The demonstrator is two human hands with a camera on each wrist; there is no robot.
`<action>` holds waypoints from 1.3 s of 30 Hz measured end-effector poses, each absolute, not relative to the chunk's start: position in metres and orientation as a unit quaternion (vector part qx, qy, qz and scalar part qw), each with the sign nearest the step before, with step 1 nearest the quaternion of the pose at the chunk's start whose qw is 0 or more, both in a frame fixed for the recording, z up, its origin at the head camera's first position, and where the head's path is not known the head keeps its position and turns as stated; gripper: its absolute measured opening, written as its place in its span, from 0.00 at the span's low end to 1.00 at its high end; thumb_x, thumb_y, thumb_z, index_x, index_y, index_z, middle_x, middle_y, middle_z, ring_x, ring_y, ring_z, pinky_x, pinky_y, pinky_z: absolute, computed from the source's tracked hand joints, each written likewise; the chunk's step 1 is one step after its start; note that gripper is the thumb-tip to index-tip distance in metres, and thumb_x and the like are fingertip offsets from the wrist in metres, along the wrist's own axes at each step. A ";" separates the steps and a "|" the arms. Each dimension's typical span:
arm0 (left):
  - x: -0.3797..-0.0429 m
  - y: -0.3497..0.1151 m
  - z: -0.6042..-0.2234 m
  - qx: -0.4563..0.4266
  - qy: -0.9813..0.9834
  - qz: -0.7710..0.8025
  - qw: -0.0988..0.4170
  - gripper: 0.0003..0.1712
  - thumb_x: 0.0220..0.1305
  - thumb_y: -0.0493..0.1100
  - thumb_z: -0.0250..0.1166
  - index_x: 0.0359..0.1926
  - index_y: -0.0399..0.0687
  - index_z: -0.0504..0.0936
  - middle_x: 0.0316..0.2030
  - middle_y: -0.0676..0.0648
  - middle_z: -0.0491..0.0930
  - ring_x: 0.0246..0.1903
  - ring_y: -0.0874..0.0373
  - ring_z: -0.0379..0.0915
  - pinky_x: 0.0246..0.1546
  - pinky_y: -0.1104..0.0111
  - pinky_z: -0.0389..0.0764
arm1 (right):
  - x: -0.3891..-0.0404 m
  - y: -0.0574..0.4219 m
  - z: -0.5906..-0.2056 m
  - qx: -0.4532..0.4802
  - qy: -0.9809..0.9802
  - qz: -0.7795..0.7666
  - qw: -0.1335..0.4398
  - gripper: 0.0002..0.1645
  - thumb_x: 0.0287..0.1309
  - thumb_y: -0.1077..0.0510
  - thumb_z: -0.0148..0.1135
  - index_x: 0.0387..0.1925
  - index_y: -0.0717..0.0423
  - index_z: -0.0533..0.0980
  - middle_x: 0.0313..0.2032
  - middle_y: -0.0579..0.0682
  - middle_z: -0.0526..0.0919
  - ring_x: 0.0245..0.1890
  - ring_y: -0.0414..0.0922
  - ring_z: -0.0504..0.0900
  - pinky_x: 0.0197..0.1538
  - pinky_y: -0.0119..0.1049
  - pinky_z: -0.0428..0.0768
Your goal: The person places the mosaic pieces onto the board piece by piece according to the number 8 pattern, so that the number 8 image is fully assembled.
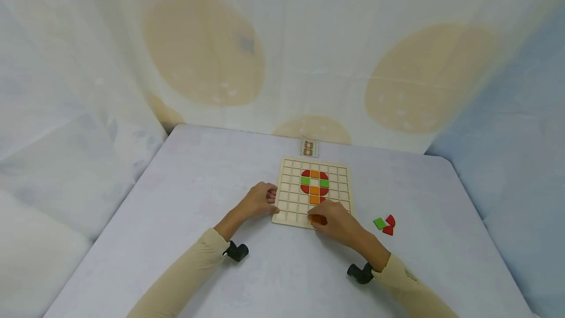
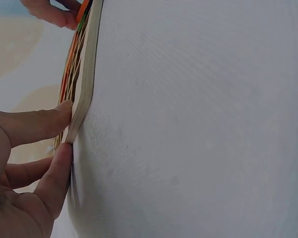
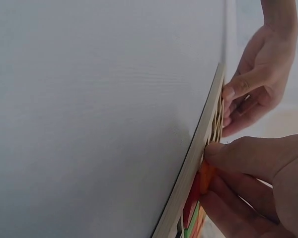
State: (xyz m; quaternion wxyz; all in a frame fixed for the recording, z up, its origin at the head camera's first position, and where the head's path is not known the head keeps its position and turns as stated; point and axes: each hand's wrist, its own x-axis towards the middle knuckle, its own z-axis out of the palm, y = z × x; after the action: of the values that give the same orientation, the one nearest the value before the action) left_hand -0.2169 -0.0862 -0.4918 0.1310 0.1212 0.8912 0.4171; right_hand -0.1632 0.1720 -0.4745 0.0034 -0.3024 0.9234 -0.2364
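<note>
A light wooden grid board [image 1: 289, 200] lies on the table, a pattern of red, green and orange tiles set in its middle columns. At its left edge, my left hand [image 1: 256, 201] holds the board, thumb and fingertips at the rim near the front corner; the left wrist view shows the fingertips [image 2: 64, 110] there. Low over the board's front edge, my right hand [image 1: 339, 222] pinches an orange square tile [image 3: 206, 176] between thumb and fingers. Beside it in the right wrist view is a red tile [image 3: 191, 198]. My right hand hides part of the pattern's lower rows.
Right of the board lie a green square tile [image 1: 379, 223] and two red quarter-round tiles [image 1: 390, 220]. Behind the board is a small pattern card [image 1: 309, 147]. A pale cloth covers the table [image 1: 212, 161]; a patterned curtain [image 1: 309, 63] hangs behind it.
</note>
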 end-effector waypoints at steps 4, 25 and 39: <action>-0.217 -0.085 -0.492 0.122 0.891 0.417 0.131 0.34 0.47 0.33 0.78 0.56 0.31 0.74 0.40 0.46 0.72 0.39 0.57 0.71 0.42 0.71 0.78 | -0.164 0.170 -0.475 -0.309 0.921 -0.238 0.008 0.15 0.52 0.59 0.74 0.43 0.52 0.85 0.38 0.41 0.85 0.36 0.37 0.76 0.41 0.30 0.80; -0.218 -0.086 -0.494 0.119 0.888 0.422 0.139 0.35 0.46 0.32 0.78 0.56 0.31 0.74 0.41 0.46 0.72 0.39 0.57 0.71 0.41 0.73 0.78 | -0.166 0.171 -0.479 -0.316 0.912 -0.263 -0.015 0.12 0.51 0.60 0.74 0.40 0.53 0.86 0.35 0.42 0.85 0.33 0.36 0.75 0.38 0.28 0.79; -0.218 -0.086 -0.496 0.118 0.894 0.410 0.133 0.36 0.46 0.33 0.78 0.57 0.32 0.74 0.40 0.47 0.73 0.39 0.57 0.71 0.42 0.71 0.78 | -0.161 0.213 -0.469 -0.267 0.927 -0.263 -0.014 0.15 0.52 0.60 0.73 0.44 0.55 0.85 0.40 0.45 0.86 0.43 0.42 0.82 0.47 0.40 0.82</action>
State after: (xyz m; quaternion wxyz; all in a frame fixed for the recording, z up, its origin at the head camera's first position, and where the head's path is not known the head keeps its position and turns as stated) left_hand -0.2178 -0.0861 -0.4957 0.1332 0.1179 0.8945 0.4102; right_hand -0.1613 0.2128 -0.4686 -0.0138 -0.2672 0.9271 -0.2625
